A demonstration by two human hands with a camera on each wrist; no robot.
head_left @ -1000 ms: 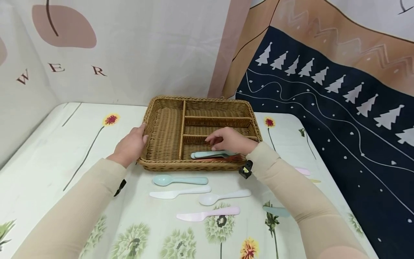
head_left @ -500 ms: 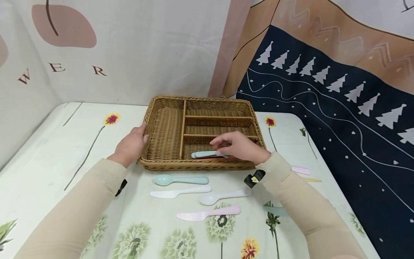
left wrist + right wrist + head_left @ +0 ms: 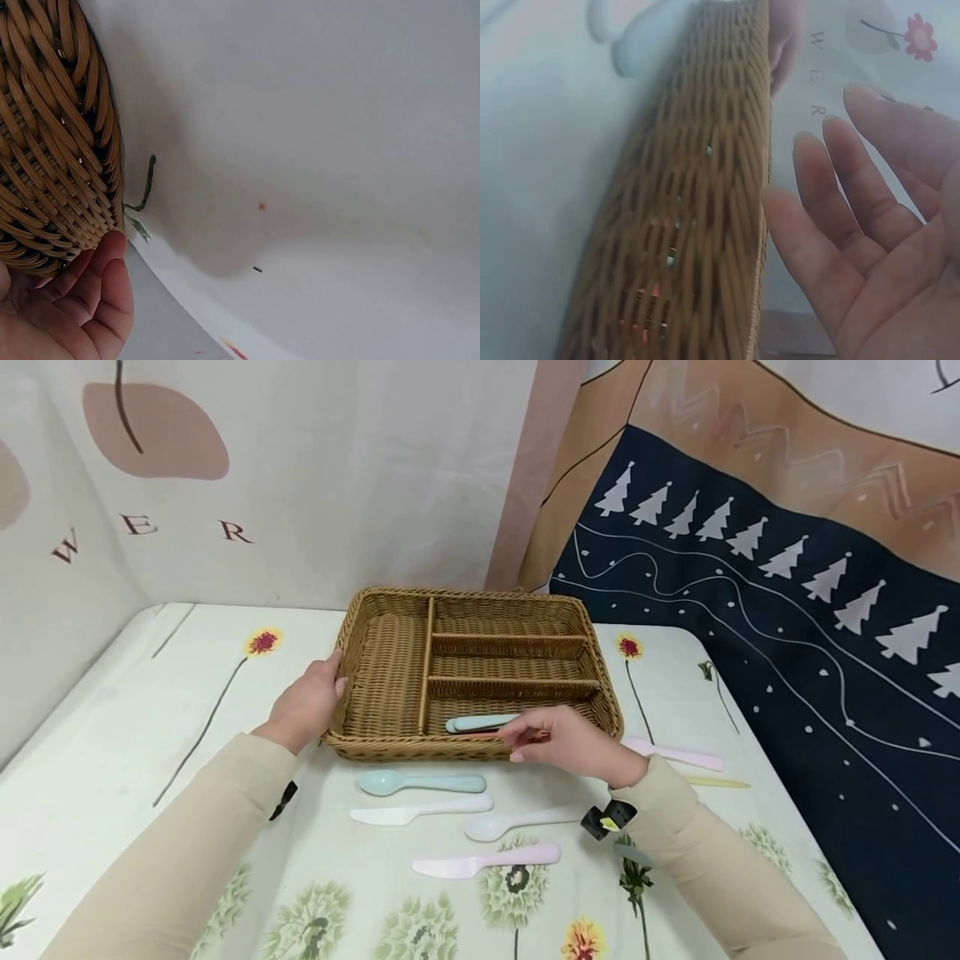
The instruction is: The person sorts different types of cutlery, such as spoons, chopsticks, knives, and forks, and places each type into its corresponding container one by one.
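Observation:
A brown wicker cutlery basket (image 3: 386,677) with wooden dividers lies on the table. My left hand (image 3: 306,703) grips its left side, and in the left wrist view the fingers curl against the woven wall. Light blue cutlery handles (image 3: 480,722) lie in the front compartment, with a strip of red showing beneath them. Over the front rim, near those handles, hovers my right hand (image 3: 566,745); its fingers are loosely bent and hold nothing. The right wrist view shows that palm and its spread fingers beside the basket wall (image 3: 682,195).
In front of the basket lie a light blue spoon (image 3: 420,782), a white knife (image 3: 420,811), a white spoon (image 3: 491,827) and a pink knife (image 3: 487,861). Right of it are a pink piece (image 3: 686,757), a yellow piece (image 3: 716,782) and a blue-green piece (image 3: 633,854), partly covered by the sleeve.
My right hand has drawn back from inside the front compartment, toward the right and nearer to me, over the front rim. The left hand keeps its grip on the basket.

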